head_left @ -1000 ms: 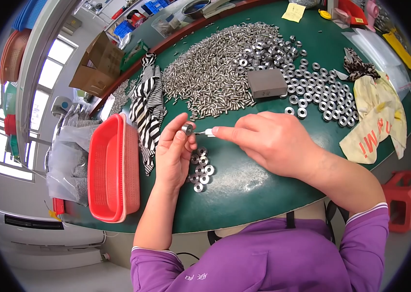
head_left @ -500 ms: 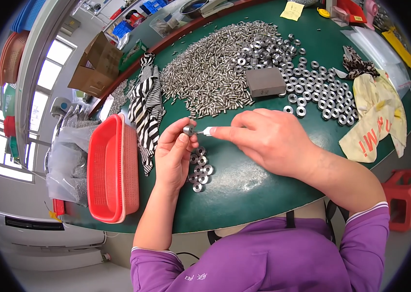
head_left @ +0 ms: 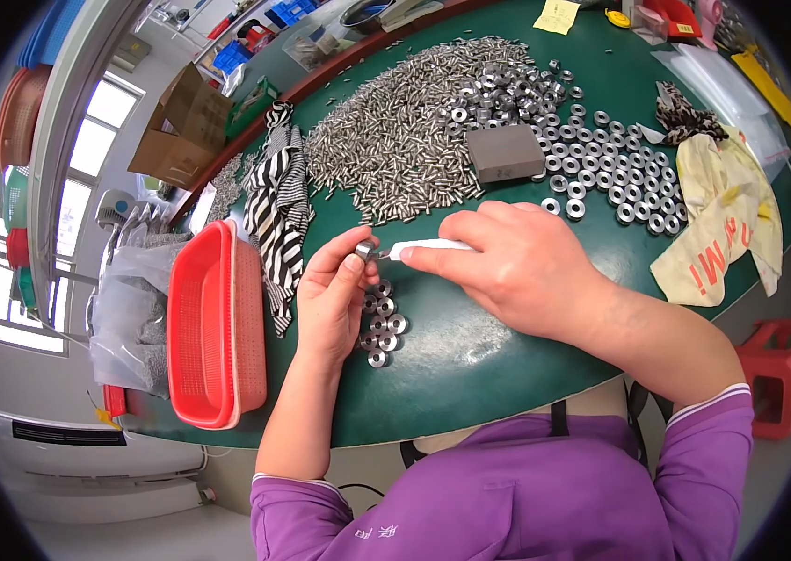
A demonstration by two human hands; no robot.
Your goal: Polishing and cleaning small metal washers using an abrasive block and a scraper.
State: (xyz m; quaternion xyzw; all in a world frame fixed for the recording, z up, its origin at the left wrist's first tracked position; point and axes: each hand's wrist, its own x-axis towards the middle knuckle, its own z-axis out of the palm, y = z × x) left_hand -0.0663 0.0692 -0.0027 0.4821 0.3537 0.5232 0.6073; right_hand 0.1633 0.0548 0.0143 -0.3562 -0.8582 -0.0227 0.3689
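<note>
Between the thumb and fingers of my left hand point(head_left: 328, 309) is a small silver metal ring point(head_left: 364, 250), held up over the table. My right hand point(head_left: 531, 271) grips a white-handled tool point(head_left: 428, 247), its index finger stretched along the handle. The tool's thin metal tip meets the ring's right side; whether it sits inside the bore cannot be made out. Just below the hands, several similar rings point(head_left: 377, 339) lie in a small cluster beside my left wrist.
A large heap of small metal pins point(head_left: 395, 140) covers the far table, with many rings point(head_left: 592, 164) to its right. Near them sit a grey block point(head_left: 506, 153) and a yellowish cloth point(head_left: 709, 224). Striped cloth point(head_left: 278, 215) and a red basket point(head_left: 253, 327) stand left.
The white tool has turned in my right hand, so more of its handle shows. The ring has tilted slightly in my left fingers.
</note>
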